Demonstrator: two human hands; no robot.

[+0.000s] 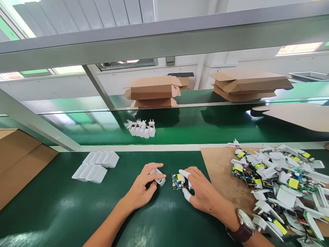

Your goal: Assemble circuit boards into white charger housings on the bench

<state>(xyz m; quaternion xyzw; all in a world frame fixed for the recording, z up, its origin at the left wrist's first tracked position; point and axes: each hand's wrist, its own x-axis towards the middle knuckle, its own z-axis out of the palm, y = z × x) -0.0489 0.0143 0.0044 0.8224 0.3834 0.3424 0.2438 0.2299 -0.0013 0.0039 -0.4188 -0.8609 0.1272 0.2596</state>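
My left hand (pixel 142 187) is closed around a small white plastic case (pixel 159 180), thumb and fingers on its sides and its slotted end facing right. Just to the right, my right hand (pixel 199 188) grips a small green circuit board (pixel 176 181) with a yellow-wrapped transformer and several small components. White finger cots cover the thumb and a finger of that hand. A narrow gap separates the board from the case. The board's right end is partly hidden by the fingers.
Several empty white cases (pixel 95 173) stand in rows at the left. A large pile of boards with white plug covers (pixel 277 192) lies on brown cardboard (pixel 213 161) at right. Beyond a pale rail, filled cases (pixel 142 131) sit on a green belt (pixel 180 135). Cardboard boxes (pixel 154 92) stand farther back.
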